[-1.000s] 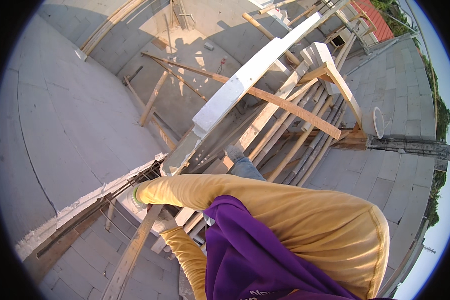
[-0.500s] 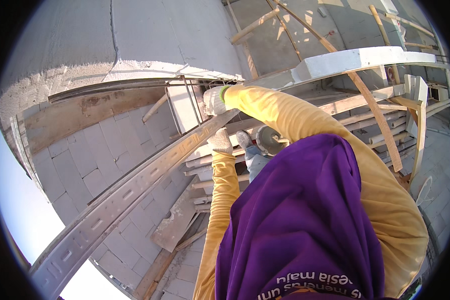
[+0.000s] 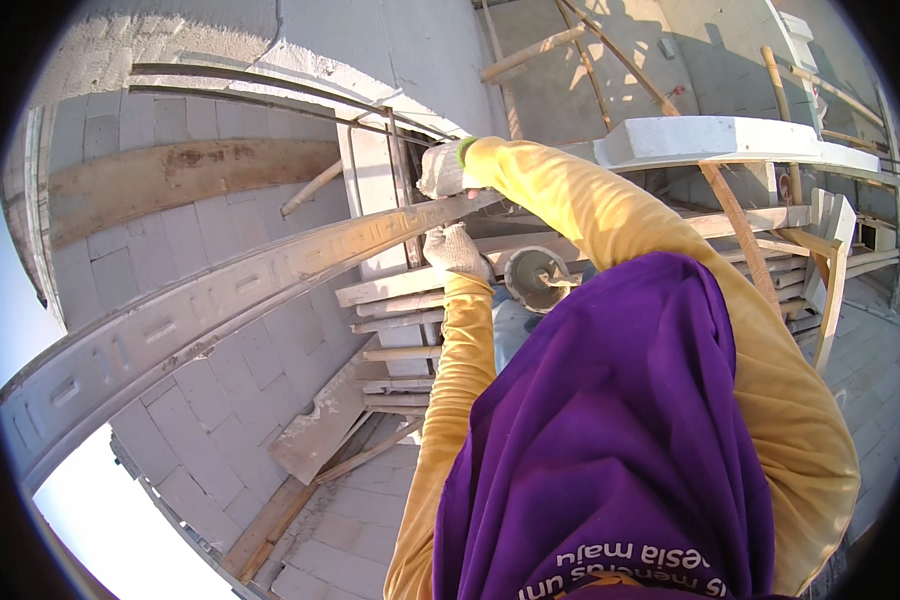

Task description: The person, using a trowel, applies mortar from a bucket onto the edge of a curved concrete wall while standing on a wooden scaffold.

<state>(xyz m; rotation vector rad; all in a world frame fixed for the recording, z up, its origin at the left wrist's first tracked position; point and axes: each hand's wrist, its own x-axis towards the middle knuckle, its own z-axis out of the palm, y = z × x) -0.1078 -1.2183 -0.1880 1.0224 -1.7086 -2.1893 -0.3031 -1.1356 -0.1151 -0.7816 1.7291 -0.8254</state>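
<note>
A long, pale metal channel (image 3: 170,322) with pressed slots crosses the left side of the view, its narrow end beside my gloved hands. Above that end, my right hand (image 3: 444,170) is closed, close to thin steel rods (image 3: 398,165) at a concrete edge; what lies in its grip is hidden. My left hand (image 3: 457,250), in a knitted glove, is below the channel with its fingers curled; whether it touches the channel or holds anything is unclear. Both sleeves are yellow. A bucket (image 3: 536,279) with grey residue stands just right of my left hand.
Stacked timber and bamboo poles (image 3: 400,305) lie below my hands. A white concrete ledge (image 3: 690,140) curves across the upper right, beside slanted wooden props (image 3: 745,230). A grey block wall (image 3: 195,265) carries a board (image 3: 190,185) on the left. Bright sky shows lower left.
The view has shifted, and the channel now lies flatter across it. My left hand appears higher and further right. More of the bucket shows, while the shoe beside it has gone from sight.
</note>
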